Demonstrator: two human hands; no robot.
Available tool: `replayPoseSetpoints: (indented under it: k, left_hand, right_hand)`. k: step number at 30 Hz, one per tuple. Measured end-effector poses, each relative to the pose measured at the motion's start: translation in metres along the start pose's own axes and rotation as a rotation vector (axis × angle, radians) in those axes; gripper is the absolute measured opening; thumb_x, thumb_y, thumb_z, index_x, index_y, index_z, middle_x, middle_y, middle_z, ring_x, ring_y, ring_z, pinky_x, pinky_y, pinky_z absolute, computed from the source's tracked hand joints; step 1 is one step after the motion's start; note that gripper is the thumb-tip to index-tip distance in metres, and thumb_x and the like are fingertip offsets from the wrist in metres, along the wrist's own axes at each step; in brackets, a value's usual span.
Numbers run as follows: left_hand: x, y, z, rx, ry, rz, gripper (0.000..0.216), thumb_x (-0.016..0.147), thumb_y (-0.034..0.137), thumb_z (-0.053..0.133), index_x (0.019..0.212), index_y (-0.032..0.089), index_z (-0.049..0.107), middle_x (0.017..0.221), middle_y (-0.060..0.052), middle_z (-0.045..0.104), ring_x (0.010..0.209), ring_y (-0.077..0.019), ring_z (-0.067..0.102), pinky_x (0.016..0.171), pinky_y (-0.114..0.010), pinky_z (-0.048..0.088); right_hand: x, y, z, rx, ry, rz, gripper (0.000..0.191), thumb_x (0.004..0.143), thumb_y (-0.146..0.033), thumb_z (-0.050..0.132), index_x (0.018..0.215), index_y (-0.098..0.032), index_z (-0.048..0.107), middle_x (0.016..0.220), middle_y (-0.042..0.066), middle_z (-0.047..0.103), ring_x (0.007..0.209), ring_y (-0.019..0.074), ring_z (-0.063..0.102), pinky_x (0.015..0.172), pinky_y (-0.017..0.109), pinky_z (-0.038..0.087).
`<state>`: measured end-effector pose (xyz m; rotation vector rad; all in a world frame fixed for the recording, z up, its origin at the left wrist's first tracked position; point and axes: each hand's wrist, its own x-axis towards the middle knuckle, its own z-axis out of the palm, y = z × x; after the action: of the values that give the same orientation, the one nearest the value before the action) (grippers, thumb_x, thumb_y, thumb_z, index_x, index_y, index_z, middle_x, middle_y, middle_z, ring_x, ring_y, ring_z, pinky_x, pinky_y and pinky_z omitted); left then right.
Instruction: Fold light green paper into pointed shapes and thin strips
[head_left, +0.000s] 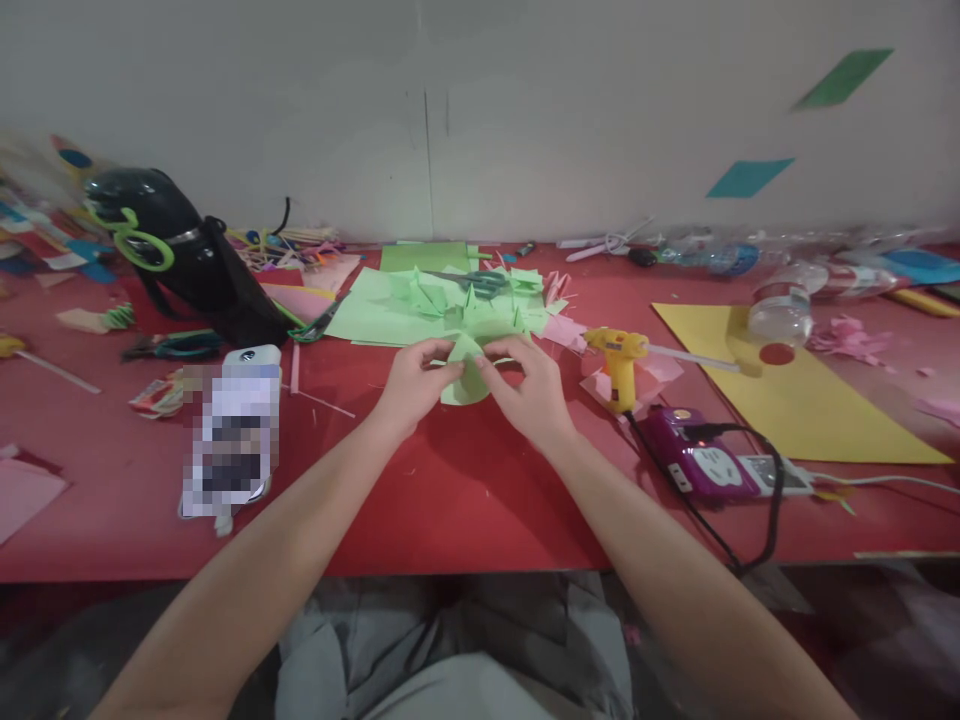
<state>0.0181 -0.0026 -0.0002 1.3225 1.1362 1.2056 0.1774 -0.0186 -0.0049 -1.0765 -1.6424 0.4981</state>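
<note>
A light green piece of folded paper (466,385) is held between my two hands above the red table. My left hand (421,380) pinches its left side with thumb and fingers. From the right, my right hand (526,378) grips the same paper, its thumb pressed on the front. Just beyond lie light green sheets (367,308) with several folded green paper pieces (427,295) on top. Dark-handled scissors (484,284) rest among them.
Right of my hands stands a yellow glue gun (621,365), its cord beside a purple power strip (694,460). A yellow sheet (840,400) and a plastic bottle (780,312) lie farther right. Leftward are a phone (236,430) and a black bottle-like object (191,250).
</note>
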Motion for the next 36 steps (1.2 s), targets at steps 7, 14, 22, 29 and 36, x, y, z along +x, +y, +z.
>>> replayPoseSetpoints:
  k: [7, 14, 22, 29, 36]
  left_hand:
    - [-0.003, -0.004, 0.004, -0.026, -0.140, -0.048, 0.022, 0.062, 0.011, 0.066, 0.083, 0.016, 0.063, 0.078, -0.001, 0.066, 0.075, -0.0145, 0.062, 0.072, -0.026, 0.047]
    - [-0.001, -0.008, 0.005, -0.082, -0.163, -0.058, 0.036, 0.061, 0.008, 0.064, 0.097, 0.014, 0.067, 0.087, -0.006, 0.071, 0.081, -0.0179, 0.066, 0.075, -0.029, 0.050]
    - [-0.001, -0.008, 0.005, -0.077, -0.171, -0.040, 0.026, 0.062, 0.011, 0.068, 0.088, 0.014, 0.069, 0.084, -0.004, 0.072, 0.079, -0.0179, 0.067, 0.074, -0.028, 0.050]
    - [-0.004, -0.002, 0.008, -0.114, -0.184, -0.118, 0.019, 0.063, 0.020, 0.074, 0.082, 0.016, 0.069, 0.078, -0.002, 0.069, 0.076, -0.0170, 0.065, 0.074, -0.029, 0.052]
    - [-0.004, 0.003, 0.006, -0.205, -0.137, -0.222, 0.009, 0.073, 0.026, 0.067, 0.070, 0.017, 0.067, 0.065, 0.001, 0.064, 0.063, -0.0148, 0.065, 0.072, -0.032, 0.056]
  right_hand:
    - [0.002, 0.002, 0.000, -0.134, 0.010, -0.018, 0.010, 0.086, -0.023, 0.059, 0.080, -0.021, 0.067, 0.084, 0.004, 0.064, 0.073, 0.0168, 0.061, 0.071, 0.032, 0.052]
    - [0.001, 0.002, 0.002, -0.218, -0.012, -0.046, 0.010, 0.084, -0.028, 0.063, 0.088, -0.023, 0.071, 0.090, 0.007, 0.065, 0.083, 0.0215, 0.062, 0.073, 0.035, 0.051]
    - [0.002, 0.003, 0.002, -0.232, -0.014, -0.083, 0.008, 0.087, -0.025, 0.060, 0.090, -0.021, 0.067, 0.088, 0.006, 0.066, 0.078, 0.0199, 0.060, 0.073, 0.035, 0.049]
    - [0.003, 0.004, 0.001, -0.199, -0.021, -0.081, 0.009, 0.088, -0.020, 0.057, 0.082, -0.022, 0.063, 0.085, 0.004, 0.064, 0.079, 0.0185, 0.059, 0.073, 0.032, 0.048]
    - [0.002, 0.004, 0.000, -0.178, -0.023, -0.103, 0.008, 0.088, -0.021, 0.060, 0.085, -0.022, 0.067, 0.087, 0.005, 0.064, 0.084, 0.0199, 0.061, 0.075, 0.034, 0.051]
